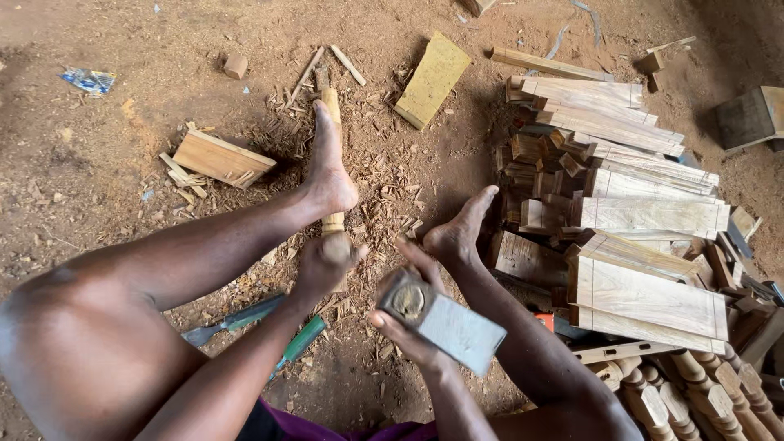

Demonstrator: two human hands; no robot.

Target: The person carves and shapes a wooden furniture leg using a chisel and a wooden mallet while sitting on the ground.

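Observation:
I sit on a dirt floor with both legs stretched out. My left foot (329, 167) presses down on a pale wooden rod (331, 106) that lies pointing away from me. My left hand (327, 261) is closed in a fist around the rod's near end; what else it may hold is hidden. My right hand (412, 322) grips a rectangular wooden mallet block (453, 327), raised just right of the left hand. My right foot (461, 233) rests beside a pile of planks. Two green-handled chisels (237, 320) lie on the ground under my left forearm.
A stack of pale cut planks (645, 212) fills the right side, with turned wooden spindles (694, 396) at the bottom right. A yellowish block (433, 80) and a flat board (220, 158) lie farther out. Wood chips (384, 175) litter the ground around the rod.

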